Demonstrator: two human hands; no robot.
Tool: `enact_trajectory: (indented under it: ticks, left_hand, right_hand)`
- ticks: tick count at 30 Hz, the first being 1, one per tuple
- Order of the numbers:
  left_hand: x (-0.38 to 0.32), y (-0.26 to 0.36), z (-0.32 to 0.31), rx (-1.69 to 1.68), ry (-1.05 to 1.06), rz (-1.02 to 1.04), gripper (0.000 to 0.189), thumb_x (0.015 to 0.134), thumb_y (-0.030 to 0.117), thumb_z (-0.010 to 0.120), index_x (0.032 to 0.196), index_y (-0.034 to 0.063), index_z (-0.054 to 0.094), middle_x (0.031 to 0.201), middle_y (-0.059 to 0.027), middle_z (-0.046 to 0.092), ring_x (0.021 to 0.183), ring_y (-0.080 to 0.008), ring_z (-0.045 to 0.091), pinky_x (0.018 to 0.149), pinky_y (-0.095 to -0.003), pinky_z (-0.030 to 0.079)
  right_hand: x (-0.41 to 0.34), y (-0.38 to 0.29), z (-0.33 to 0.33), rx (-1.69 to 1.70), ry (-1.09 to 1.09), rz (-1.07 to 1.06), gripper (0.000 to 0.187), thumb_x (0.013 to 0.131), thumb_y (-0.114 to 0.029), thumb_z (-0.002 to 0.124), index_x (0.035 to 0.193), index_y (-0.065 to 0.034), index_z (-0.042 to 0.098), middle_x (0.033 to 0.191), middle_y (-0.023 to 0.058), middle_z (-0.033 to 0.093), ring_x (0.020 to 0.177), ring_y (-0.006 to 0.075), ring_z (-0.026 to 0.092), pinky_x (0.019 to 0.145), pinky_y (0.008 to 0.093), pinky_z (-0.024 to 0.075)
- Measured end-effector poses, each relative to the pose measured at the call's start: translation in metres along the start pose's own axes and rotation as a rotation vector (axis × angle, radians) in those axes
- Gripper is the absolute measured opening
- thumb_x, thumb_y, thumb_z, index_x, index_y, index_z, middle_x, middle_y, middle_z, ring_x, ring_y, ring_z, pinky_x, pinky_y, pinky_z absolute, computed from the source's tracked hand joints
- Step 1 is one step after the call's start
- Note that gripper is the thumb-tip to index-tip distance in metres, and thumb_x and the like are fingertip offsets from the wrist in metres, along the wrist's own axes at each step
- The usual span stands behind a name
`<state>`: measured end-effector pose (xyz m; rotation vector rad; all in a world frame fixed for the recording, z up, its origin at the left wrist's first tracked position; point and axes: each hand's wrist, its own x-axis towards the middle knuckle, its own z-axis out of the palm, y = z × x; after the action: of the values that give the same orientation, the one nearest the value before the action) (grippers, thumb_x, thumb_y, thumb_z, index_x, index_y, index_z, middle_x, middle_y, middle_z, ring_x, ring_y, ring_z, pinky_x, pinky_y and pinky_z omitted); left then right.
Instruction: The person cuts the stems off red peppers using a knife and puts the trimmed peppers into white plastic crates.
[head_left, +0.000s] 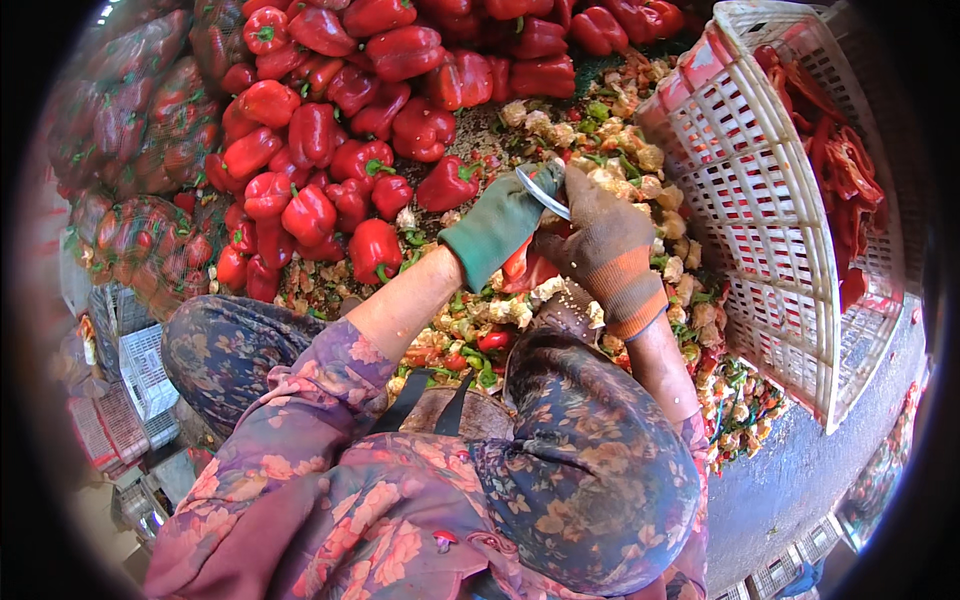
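Observation:
My left hand (510, 214), in a green work glove, is closed around a cut red bell pepper (531, 271), mostly hidden beneath both hands. My right hand (609, 244), in a brown and orange knit glove, grips a small knife. The curved blade of the knife (541, 195) lies across the back of the left glove's fingers; its handle is hidden in the right glove. Pale seed cores (512, 309) and loose seeds lie just under the hands. Left of them, a whole red bell pepper (448, 184) rests at the pile's edge.
A large heap of red bell peppers (311, 135) spreads ahead and left. Mesh sacks of peppers (142, 112) stand beyond it. On the right, a tilted white plastic crate (757, 180) holds cut pepper pieces (855, 176). Cores and green stems (739, 409) litter the floor beside it.

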<state>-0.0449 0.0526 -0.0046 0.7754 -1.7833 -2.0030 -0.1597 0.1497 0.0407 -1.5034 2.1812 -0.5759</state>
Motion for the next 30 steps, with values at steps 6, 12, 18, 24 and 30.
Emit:
enact_trajectory:
  ticks: [6, 12, 18, 24, 30]
  left_hand:
    - [-0.013, 0.007, 0.002, -0.262, 0.007, -0.299, 0.033, 0.096, 0.022, 0.047, 0.119, 0.0007, 0.053, 0.109, -0.0017, 0.058, 0.100, -0.0076, 0.050, 0.088, -0.0237, 0.042]
    - [-0.013, -0.012, -0.014, -0.180, -0.081, -0.332, 0.030, 0.095, 0.023, 0.048, 0.115, 0.0019, 0.055, 0.107, 0.0002, 0.057, 0.100, -0.0066, 0.049, 0.087, -0.0219, 0.040]
    - [-0.023, -0.033, -0.012, -0.225, -0.184, -0.561, 0.025, 0.092, 0.031, 0.053, 0.097, 0.0060, 0.057, 0.079, -0.0032, 0.062, 0.073, -0.0100, 0.058, 0.070, -0.0260, 0.048]
    - [-0.023, -0.034, -0.031, -0.917, 0.066, -0.622, 0.027, 0.093, 0.029, 0.049, 0.101, 0.0037, 0.054, 0.101, -0.0135, 0.063, 0.091, -0.0242, 0.063, 0.082, -0.0361, 0.052]
    - [-0.035, -0.021, -0.003, -0.008, -0.008, 0.009, 0.051, 0.089, 0.033, 0.057, 0.126, 0.0000, 0.045, 0.125, -0.0079, 0.049, 0.115, -0.0158, 0.045, 0.098, -0.0302, 0.036]
  right_hand:
    - [-0.009, 0.027, 0.058, 0.875, 0.441, -0.040, 0.044, 0.068, -0.003, 0.070, 0.109, -0.0007, 0.058, 0.092, 0.0043, 0.065, 0.082, 0.0102, 0.060, 0.068, 0.0254, 0.0488]
    - [-0.016, 0.018, 0.035, 0.347, 0.177, -0.006, 0.046, 0.066, -0.010, 0.068, 0.110, -0.0205, 0.059, 0.085, 0.0086, 0.065, 0.075, 0.0205, 0.065, 0.067, 0.0288, 0.0503]
    - [0.003, 0.058, 0.072, 0.469, 0.651, -0.075, 0.048, 0.069, -0.005, 0.068, 0.115, -0.0137, 0.059, 0.093, 0.0088, 0.067, 0.076, 0.0150, 0.066, 0.064, 0.0268, 0.0514]
    - [-0.021, 0.045, 0.036, 0.385, 0.362, 0.348, 0.070, 0.071, -0.004, 0.071, 0.134, -0.0111, 0.039, 0.087, 0.0059, 0.061, 0.073, 0.0140, 0.059, 0.060, 0.0315, 0.0480]
    - [-0.058, 0.030, 0.048, 1.642, 0.280, 0.543, 0.045, 0.080, -0.007, 0.059, 0.123, -0.0024, 0.047, 0.100, 0.0060, 0.060, 0.076, 0.0137, 0.059, 0.069, 0.0269, 0.0492]
